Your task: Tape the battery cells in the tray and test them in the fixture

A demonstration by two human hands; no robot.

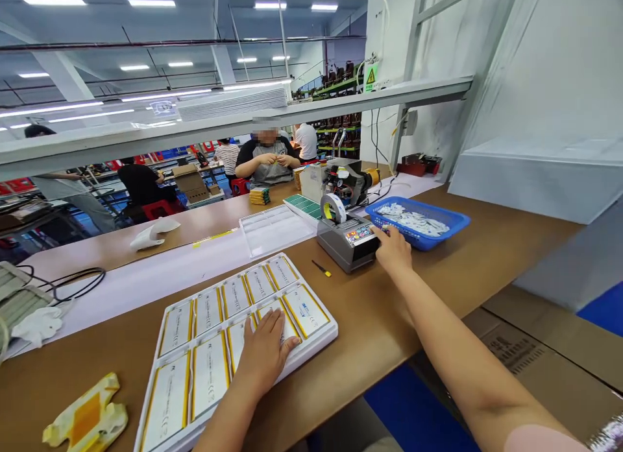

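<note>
My left hand [267, 351] lies flat, fingers spread, on silver battery packs [211, 368] with yellow edges, set in two rows in a white tray [311, 347]. My right hand [393, 249] reaches to the right end of the button panel on a grey tape dispenser [348, 248]; its index finger is stretched toward the buttons and the other fingers are partly curled. A roll of white tape [333, 209] stands on top of the dispenser. Just right of it is a blue basket [445, 235] of small white pieces [413, 220].
A small yellow-handled tool [321, 268] lies between tray and dispenser. Clear plastic trays [277, 230] are behind. Yellow tape scraps [87, 416] and black cables [73, 280] lie left. Across the table a person [267, 157] sits beside stacked packs [259, 196].
</note>
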